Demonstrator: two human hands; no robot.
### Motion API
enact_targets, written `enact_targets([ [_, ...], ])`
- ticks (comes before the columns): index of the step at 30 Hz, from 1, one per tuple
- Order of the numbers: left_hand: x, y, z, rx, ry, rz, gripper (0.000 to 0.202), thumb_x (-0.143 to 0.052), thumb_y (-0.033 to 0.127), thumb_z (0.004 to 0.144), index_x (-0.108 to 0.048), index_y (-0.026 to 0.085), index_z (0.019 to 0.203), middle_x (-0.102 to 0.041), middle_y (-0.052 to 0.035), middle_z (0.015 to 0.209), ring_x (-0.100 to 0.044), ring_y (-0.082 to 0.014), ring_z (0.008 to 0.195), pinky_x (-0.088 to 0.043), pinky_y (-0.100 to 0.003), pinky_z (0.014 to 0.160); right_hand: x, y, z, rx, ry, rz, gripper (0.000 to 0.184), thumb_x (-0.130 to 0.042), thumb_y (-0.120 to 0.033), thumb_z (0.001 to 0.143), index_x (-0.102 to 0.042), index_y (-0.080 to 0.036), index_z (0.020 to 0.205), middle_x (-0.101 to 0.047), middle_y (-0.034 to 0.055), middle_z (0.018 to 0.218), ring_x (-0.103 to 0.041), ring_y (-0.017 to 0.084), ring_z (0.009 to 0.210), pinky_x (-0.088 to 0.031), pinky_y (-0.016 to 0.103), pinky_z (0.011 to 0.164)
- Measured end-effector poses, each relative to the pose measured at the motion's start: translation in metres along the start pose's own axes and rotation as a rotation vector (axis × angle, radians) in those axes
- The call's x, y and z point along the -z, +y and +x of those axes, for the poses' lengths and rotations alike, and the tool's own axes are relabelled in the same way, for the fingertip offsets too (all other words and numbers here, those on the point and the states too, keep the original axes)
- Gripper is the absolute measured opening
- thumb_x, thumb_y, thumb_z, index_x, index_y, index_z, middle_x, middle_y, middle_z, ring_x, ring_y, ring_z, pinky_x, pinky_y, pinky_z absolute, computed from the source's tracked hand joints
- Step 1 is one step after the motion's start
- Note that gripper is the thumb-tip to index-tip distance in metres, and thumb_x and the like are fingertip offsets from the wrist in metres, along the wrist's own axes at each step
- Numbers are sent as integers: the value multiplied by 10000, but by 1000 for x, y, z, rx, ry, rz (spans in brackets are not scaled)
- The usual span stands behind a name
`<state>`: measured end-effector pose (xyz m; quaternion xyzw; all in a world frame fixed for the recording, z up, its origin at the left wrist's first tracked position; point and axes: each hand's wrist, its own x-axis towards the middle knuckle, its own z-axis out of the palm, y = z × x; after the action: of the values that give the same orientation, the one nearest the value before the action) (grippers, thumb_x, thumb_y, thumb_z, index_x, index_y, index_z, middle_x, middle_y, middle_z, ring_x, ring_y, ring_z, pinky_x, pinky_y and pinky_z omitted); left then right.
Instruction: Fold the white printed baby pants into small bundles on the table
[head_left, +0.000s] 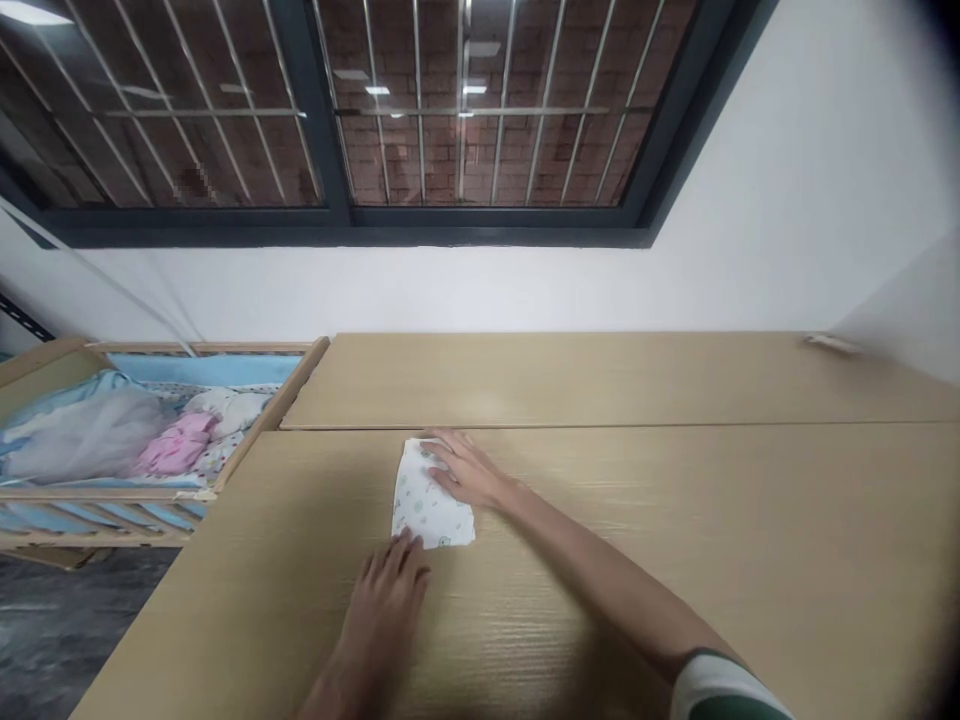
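Right hand (469, 470) lies flat, fingers spread, on a small folded white patterned cloth (429, 505); left hand (390, 590), fingers together, touches its near edge on the light wooden bench (675, 480).

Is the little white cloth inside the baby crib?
No, the folded white cloth lies on the wooden table under the right hand.

Folded white cloth (430, 503) (small print) lies flat on table.

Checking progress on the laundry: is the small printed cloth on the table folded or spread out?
Folded: the printed cloth lies as a compact rectangle, right hand pressing flat on it, left hand at its near edge.
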<state>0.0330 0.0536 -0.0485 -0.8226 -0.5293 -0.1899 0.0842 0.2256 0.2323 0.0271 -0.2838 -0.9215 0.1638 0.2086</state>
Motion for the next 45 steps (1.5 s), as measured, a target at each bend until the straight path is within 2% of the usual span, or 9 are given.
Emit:
enact_targets([
  [4, 9, -44, 15, -80, -16, -127, 293, -401, 196, 1033, -676, 209, 1133, -727, -74, 1139, -678, -231, 1040, -551, -402, 904, 12, -24, -44, -20, -87, 69, 338, -535, -432, 1009, -681, -227, 1235, -691, 102, 1165, -615, 265, 1106, -430, 448, 1038],
  [9, 11, -64, 27, -148, -37, -216, 286, -401, 140, 1011, -673, 223, 1034, -726, -65, 1086, -682, -220, 979, -531, -389, 886, -1, -40, -86, -29, -136, -20, 513, -703, -448, 885, -623, -180, 1314, -629, 154, 1320, -558, 330, 1233, -418, 483, 1064],
  [12, 11, -65, 34, -49, -37, -320, 260, -398, 211, 1031, -657, 225, 1029, -730, -70, 1041, -683, -224, 966, -518, -392, 887, -15, -42, -95, -28, -36, -23, 404, -624, -301, 923, -608, -176, 1307, -620, 156, 1340, -523, 306, 1299, -389, 483, 1108],
  [17, 18, -75, 47, 91, -61, -557, 221, -488, 376, 1007, -664, 253, 1059, -728, -58, 1062, -661, -242, 1035, -495, -416, 956, -21, -41, -81, -192, 130, 98, 283, -530, -121, 885, -655, -202, 1126, -713, 99, 1074, -637, 262, 1061, -470, 443, 990],
  [21, 15, -89, 58, 314, -78, -760, 264, -645, 494, 863, -704, 247, 937, -743, -37, 982, -669, -263, 982, -518, -415, 937, -10, -35, -57, -335, 193, 264, 239, -506, -145, 922, -646, -212, 1104, -707, 77, 1048, -651, 236, 969, -501, 371, 881],
  [26, -4, -104, 87, 488, 3, -834, 421, -557, 587, 883, -697, 195, 944, -746, -52, 917, -692, -248, 880, -570, -384, 824, -4, -10, -27, -417, 278, 342, 161, -556, -234, 924, -656, -204, 1046, -678, 78, 1047, -628, 234, 942, -499, 354, 835],
  [37, -50, -111, 134, 645, 94, -703, 262, -628, 399, 967, -644, 138, 991, -696, -25, 871, -680, -162, 754, -583, -340, 733, -28, 44, 7, -706, 410, 365, 277, -656, -301, 841, -567, -170, 1068, -597, 4, 793, -574, 182, 723, -487, 306, 702],
  [41, -46, -101, 131, 583, 158, -553, 324, -483, 392, 1005, -623, 129, 1131, -712, -123, 1042, -683, -278, 1002, -555, -448, 898, -27, 36, 2, -701, 436, 305, 315, -616, -327, 887, -562, -162, 1149, -659, 91, 981, -624, 241, 920, -514, 384, 850],
  [45, -41, -72, 131, 370, 195, -431, 549, -361, 459, 1032, -390, 135, 1474, -457, -200, 1518, -392, -310, 1441, -333, -525, 1180, -27, 14, 2, -361, 340, 6, 494, -503, -309, 956, -471, -153, 1424, -502, 184, 1461, -427, 297, 1388, -333, 479, 1163],
])
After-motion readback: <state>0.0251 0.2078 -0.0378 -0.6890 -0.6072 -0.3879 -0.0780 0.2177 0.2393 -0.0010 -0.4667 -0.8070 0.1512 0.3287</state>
